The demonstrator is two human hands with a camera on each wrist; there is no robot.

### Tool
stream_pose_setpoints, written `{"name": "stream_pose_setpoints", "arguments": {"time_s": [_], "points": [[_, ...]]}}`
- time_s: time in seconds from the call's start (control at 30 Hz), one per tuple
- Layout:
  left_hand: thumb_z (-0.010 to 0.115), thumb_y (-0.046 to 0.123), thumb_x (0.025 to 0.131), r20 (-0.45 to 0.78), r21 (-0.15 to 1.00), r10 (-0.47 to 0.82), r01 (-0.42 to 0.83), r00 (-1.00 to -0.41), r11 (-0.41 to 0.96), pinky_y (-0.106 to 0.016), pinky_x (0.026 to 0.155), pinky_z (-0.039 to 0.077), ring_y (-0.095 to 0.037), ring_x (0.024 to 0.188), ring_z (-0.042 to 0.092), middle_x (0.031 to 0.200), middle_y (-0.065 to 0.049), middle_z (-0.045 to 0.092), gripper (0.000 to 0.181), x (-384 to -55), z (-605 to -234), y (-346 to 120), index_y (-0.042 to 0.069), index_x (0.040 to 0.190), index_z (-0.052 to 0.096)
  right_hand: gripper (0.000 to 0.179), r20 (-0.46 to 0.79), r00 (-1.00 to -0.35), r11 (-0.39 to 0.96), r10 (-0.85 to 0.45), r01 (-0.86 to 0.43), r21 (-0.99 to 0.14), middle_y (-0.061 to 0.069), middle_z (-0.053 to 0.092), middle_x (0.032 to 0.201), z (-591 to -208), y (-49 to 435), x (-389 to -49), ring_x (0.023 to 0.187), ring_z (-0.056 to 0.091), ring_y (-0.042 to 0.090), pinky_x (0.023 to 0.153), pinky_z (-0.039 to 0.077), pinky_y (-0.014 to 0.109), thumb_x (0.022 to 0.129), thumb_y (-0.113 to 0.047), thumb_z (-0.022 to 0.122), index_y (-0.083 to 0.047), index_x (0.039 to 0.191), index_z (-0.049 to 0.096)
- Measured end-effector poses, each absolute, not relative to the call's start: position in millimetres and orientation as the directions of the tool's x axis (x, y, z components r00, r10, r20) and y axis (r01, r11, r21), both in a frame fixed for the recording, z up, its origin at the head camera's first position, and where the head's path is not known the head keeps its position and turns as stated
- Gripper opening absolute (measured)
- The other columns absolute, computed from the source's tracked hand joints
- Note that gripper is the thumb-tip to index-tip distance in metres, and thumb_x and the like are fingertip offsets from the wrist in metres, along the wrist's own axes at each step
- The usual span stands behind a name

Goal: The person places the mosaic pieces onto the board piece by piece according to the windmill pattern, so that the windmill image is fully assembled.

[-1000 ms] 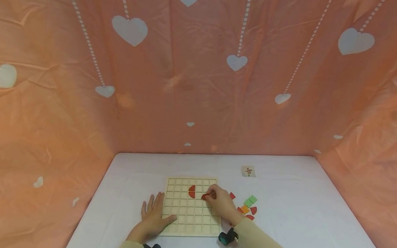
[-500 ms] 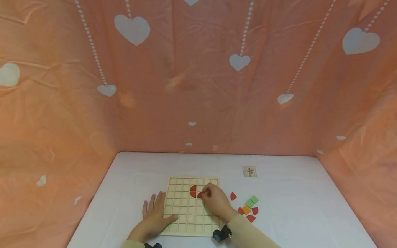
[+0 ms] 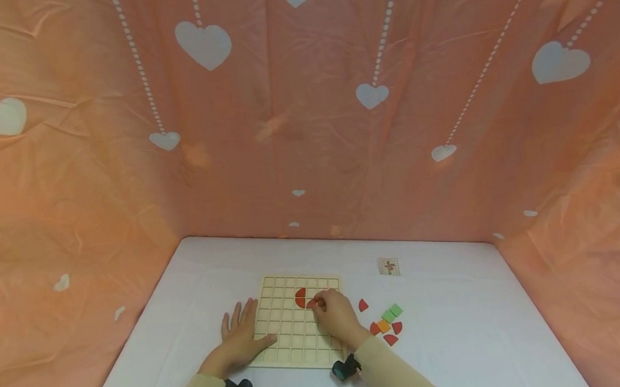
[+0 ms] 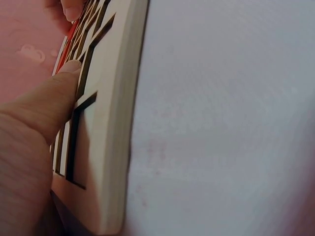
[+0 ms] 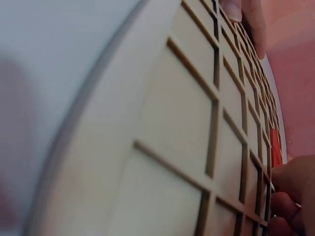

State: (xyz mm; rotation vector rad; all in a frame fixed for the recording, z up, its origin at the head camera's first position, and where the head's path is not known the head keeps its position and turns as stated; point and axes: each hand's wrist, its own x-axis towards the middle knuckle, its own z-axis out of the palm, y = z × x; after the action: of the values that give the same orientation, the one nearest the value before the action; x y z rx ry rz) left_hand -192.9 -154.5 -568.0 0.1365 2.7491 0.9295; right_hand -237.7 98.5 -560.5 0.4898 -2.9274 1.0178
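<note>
A wooden grid board point(image 3: 293, 344) lies flat on the white table. Two red quarter-circle pieces point(image 3: 300, 298) sit in its upper middle squares, forming a half disc. My right hand point(image 3: 339, 318) is over the board's right half, its thumb and fingertips pinching another red quarter-circle piece point(image 3: 311, 304) right beside that half disc. Spread along the board's left edge, my left hand point(image 3: 238, 340) rests with its thumb on the squares. The left wrist view shows this thumb point(image 4: 54, 93) up close on the board's grid.
To the right of the board lie several loose red quarter-circle pieces point(image 3: 363, 305), two green squares point(image 3: 388, 316) and an orange square point(image 3: 384, 326). Farther back is a small card point(image 3: 389, 266) with a red pinwheel pattern. A peach curtain point(image 3: 307, 157) with hearts encloses the table.
My right hand has moved left across the board, bringing the pinched red piece up beside the half disc. My left hand has stayed in place.
</note>
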Motion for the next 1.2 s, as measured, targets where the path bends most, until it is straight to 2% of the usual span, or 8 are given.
{"name": "stream_pose_setpoints", "arguments": {"time_s": [0.13, 0.2, 0.3, 0.47, 0.77, 1.0, 1.2], "points": [[0.069, 0.054, 0.083, -0.191, 0.608, 0.167, 0.018, -0.967, 0.794, -0.056, 0.109, -0.017, -0.041, 0.144, -0.009, 0.159, -0.023, 0.006, 0.108, -192, -566, -154, -0.002, 0.153, 0.009, 0.024, 0.139, -0.937, 0.786, -0.322, -0.346, -0.512, -0.001, 0.059, 0.089, -556, 101, -233, 0.080, 0.053, 0.016, 0.073, 0.047, 0.034, 0.092, -0.017, 0.062, -0.007, 0.111, 0.071], [0.069, 0.053, 0.084, -0.189, 0.610, 0.171, 0.021, -0.967, 0.792, -0.056, 0.109, -0.017, -0.042, 0.144, -0.009, 0.159, -0.023, 0.007, 0.107, -192, -566, -155, -0.003, 0.153, 0.010, 0.024, 0.148, -0.934, 0.786, -0.324, -0.353, -0.507, 0.000, 0.061, 0.091, -555, 105, -231, 0.082, 0.054, 0.016, 0.076, 0.049, 0.035, 0.091, -0.017, 0.062, -0.006, 0.112, 0.070], [0.068, 0.052, 0.084, -0.190, 0.615, 0.178, 0.024, -0.966, 0.788, -0.056, 0.109, -0.017, -0.042, 0.144, -0.009, 0.159, -0.024, 0.006, 0.107, -191, -565, -154, -0.004, 0.153, 0.008, 0.024, 0.152, -0.942, 0.765, -0.299, -0.332, -0.551, 0.002, 0.065, 0.099, -554, 113, -229, 0.090, 0.058, 0.018, 0.083, 0.050, 0.038, 0.092, -0.018, 0.063, -0.006, 0.112, 0.069], [0.068, 0.053, 0.084, -0.192, 0.615, 0.172, 0.018, -0.966, 0.788, -0.056, 0.108, -0.018, -0.042, 0.144, -0.010, 0.159, -0.023, 0.005, 0.107, -191, -564, -154, -0.003, 0.153, 0.008, 0.021, 0.185, -0.952, 0.741, -0.244, -0.306, -0.598, 0.005, 0.065, 0.097, -554, 132, -231, 0.090, 0.060, 0.020, 0.082, 0.051, 0.041, 0.091, -0.016, 0.065, -0.005, 0.109, 0.068], [0.068, 0.055, 0.083, -0.198, 0.604, 0.160, 0.008, -0.967, 0.797, -0.056, 0.108, -0.020, -0.041, 0.143, -0.011, 0.159, -0.023, 0.005, 0.109, -193, -567, -153, -0.002, 0.153, 0.008, 0.024, 0.113, -0.986, 0.748, -0.125, -0.168, -0.642, 0.000, 0.059, 0.090, -548, 176, -229, 0.081, 0.054, 0.015, 0.075, 0.050, 0.037, 0.091, -0.019, 0.067, -0.006, 0.111, 0.066], [0.068, 0.054, 0.083, -0.191, 0.606, 0.163, 0.014, -0.968, 0.795, -0.057, 0.108, -0.018, -0.042, 0.144, -0.011, 0.159, -0.023, 0.006, 0.109, -191, -565, -153, -0.003, 0.153, 0.008, 0.027, 0.086, -0.995, 0.748, -0.048, -0.093, -0.657, 0.003, 0.062, 0.101, -546, 219, -213, 0.090, 0.057, 0.019, 0.086, 0.052, 0.041, 0.092, -0.020, 0.067, -0.007, 0.115, 0.066], [0.068, 0.053, 0.084, -0.182, 0.611, 0.177, 0.030, -0.967, 0.791, -0.057, 0.108, -0.019, -0.043, 0.143, -0.011, 0.158, -0.025, 0.005, 0.107, -190, -563, -153, -0.004, 0.152, 0.008, 0.031, 0.033, -0.999, 0.740, 0.032, 0.001, -0.672, 0.003, 0.063, 0.103, -550, 250, -198, 0.094, 0.057, 0.020, 0.086, 0.051, 0.043, 0.090, -0.023, 0.070, -0.007, 0.117, 0.065]]}}
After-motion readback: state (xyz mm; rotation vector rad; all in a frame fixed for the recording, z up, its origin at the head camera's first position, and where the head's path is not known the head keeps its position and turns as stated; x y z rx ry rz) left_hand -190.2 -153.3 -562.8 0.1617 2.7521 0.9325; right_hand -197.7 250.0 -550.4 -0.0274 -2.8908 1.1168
